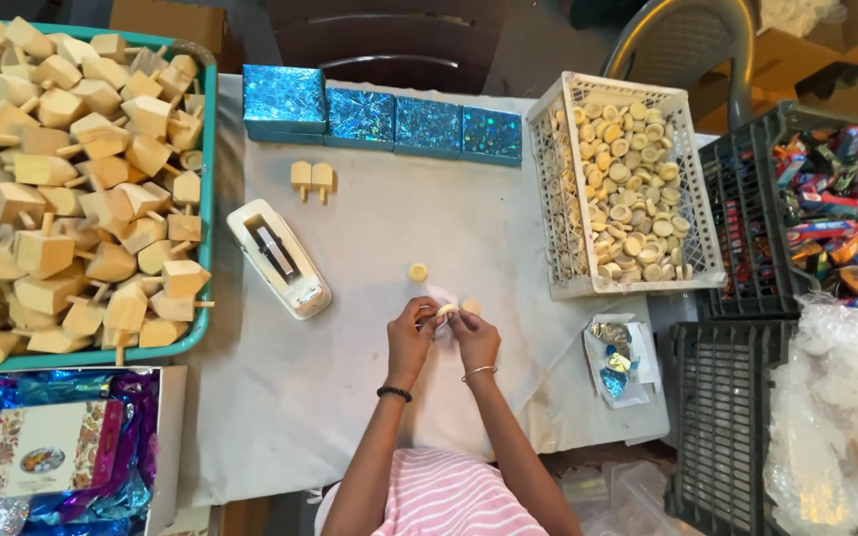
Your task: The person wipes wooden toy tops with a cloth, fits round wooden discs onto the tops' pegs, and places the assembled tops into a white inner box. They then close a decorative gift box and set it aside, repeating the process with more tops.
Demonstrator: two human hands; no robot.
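Both hands meet at lower centre of the frame: the left hand and right hand pinch together on a small wooden disc between their fingertips. Another disc lies just above, nearer the left hand.

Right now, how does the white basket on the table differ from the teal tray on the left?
The white basket has open lattice walls and holds small round pale discs; the teal tray has solid walls and is heaped with larger wooden spinning tops with stems. The basket's load sits below its rim, while the tray's pile rises above its edge. Both hold pale, unpainted pieces.
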